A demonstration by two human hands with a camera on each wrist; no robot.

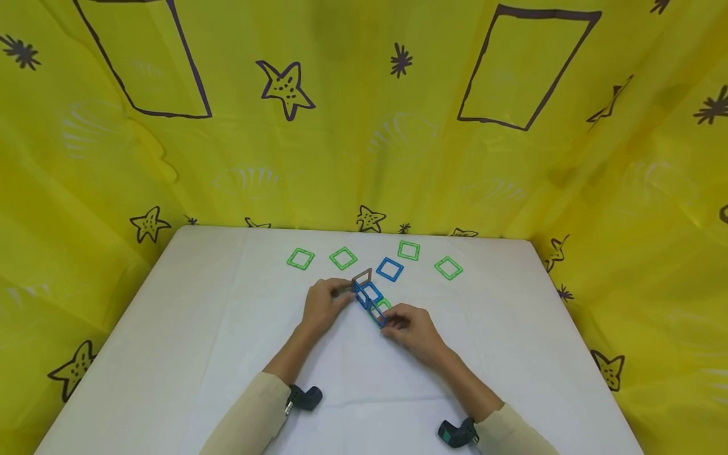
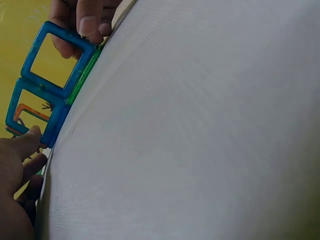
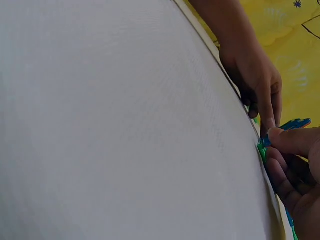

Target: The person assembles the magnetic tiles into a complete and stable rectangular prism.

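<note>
Two blue square magnetic tiles stand upright side by side on the table. My left hand (image 1: 323, 308) pinches the left blue tile (image 2: 14, 102) by its lower outer corner, thumb on its face. The right blue tile (image 2: 34, 50) is held at its outer edge between thumb and fingers of my right hand (image 1: 418, 330). An orange tile (image 2: 32, 111) stands behind the left blue tile, close by the left fingertips. Behind the upright pair, a blue tile (image 1: 376, 289) and a green tile (image 1: 388, 303) lie flat, partly hidden.
Farther back on the white table (image 1: 227, 354), a loose blue tile (image 1: 381, 265) lies flat. Several green tiles lie around it, among them one at the left (image 1: 292, 255) and one at the right (image 1: 455, 261). A yellow patterned curtain (image 1: 341, 158) surrounds the table.
</note>
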